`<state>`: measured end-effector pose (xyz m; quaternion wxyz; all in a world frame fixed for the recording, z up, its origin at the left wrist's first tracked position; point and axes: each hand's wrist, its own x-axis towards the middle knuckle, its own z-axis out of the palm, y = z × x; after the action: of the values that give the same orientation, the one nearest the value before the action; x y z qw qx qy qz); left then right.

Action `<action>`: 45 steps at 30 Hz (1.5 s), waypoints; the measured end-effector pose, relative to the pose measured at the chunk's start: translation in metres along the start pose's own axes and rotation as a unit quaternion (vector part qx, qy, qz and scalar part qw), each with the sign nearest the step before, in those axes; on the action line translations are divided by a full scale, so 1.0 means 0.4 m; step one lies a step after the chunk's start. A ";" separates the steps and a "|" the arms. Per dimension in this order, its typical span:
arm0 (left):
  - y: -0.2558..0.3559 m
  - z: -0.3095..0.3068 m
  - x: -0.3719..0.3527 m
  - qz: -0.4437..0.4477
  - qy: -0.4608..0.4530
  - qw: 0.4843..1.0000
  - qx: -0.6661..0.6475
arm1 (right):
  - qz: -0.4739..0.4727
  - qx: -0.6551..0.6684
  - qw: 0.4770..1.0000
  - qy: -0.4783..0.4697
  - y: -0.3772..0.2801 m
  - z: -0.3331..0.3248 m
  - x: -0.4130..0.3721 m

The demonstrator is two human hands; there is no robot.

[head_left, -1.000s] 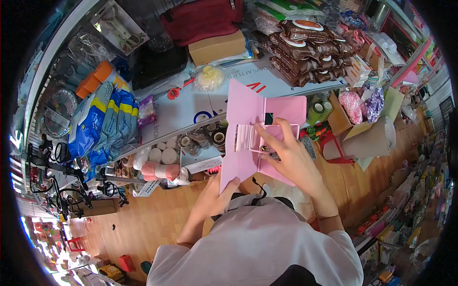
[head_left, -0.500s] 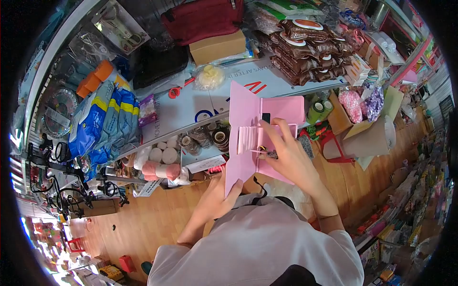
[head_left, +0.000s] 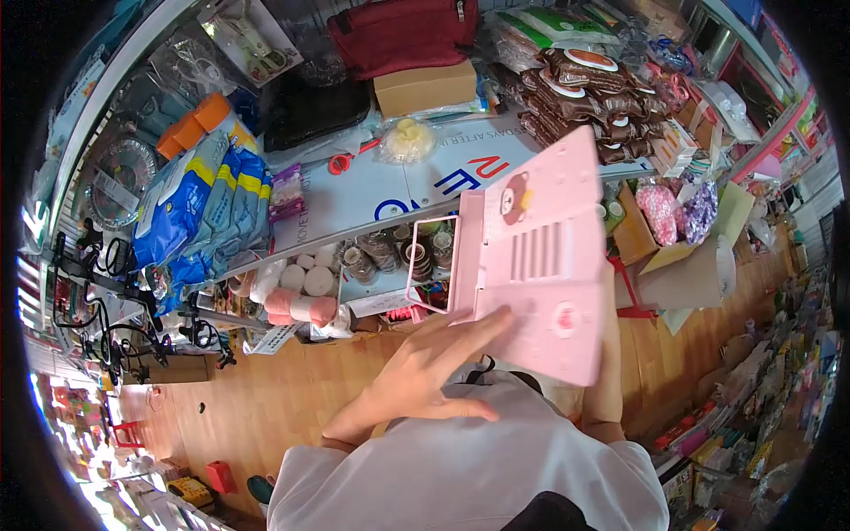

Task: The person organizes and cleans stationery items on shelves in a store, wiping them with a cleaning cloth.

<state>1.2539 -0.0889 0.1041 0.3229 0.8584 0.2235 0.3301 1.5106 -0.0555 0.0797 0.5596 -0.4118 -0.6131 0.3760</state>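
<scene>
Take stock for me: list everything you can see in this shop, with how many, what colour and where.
Folding holder: one, pink, at the hands
Bag: one, maroon, counter back
Small box: one, brown, before the bag
Wipe packs: several stacked, brown, counter right
Tall packs: several, blue and yellow, counter left
Scissors pack: one, pale, back left
Wrapped item: one, cream, mid-counter
Rolls: several, dark-sided, lower shelf
Yarn: count unclear, pink, lower left
Filled bags: two, pink and purple, open carton right
Floor: one, wood-brown, below
Small goods: uncountable, mixed, edges
Left hand: one, bare, touching holder
Right arm: one, bare, hand mostly hidden behind holder
</scene>
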 end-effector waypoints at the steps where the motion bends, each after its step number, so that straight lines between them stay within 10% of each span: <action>1: -0.007 0.006 0.006 0.036 0.000 0.999 0.012 | -0.011 0.041 0.999 0.003 -0.004 -0.010 -0.002; 5: -0.004 0.010 -0.013 0.171 0.093 0.973 0.123 | -0.012 0.096 0.995 0.032 -0.030 -0.041 -0.021; 9: -0.051 0.055 -0.026 0.097 0.507 0.847 -0.125 | -0.012 0.090 0.994 0.059 -0.035 -0.055 -0.038; 12: -0.031 0.011 0.025 -0.105 0.444 0.819 -0.349 | -0.007 0.080 0.995 0.064 -0.033 -0.052 -0.048; 15: -0.050 0.018 0.039 -0.175 0.160 0.754 -0.613 | -0.001 0.072 0.995 0.068 -0.027 -0.039 -0.059; 21: -0.092 0.062 0.010 -0.166 -0.027 0.727 -0.666 | 0.012 0.059 0.996 0.063 -0.015 -0.016 -0.078; 45: -0.094 0.026 -0.041 -0.246 0.066 0.728 -0.637 | 0.036 0.044 0.997 0.055 0.012 0.015 -0.094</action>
<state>1.2439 -0.0769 0.0649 0.8481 0.3427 0.1846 0.3595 1.5064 -0.0883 0.0607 0.5964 -0.4283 -0.5490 0.3993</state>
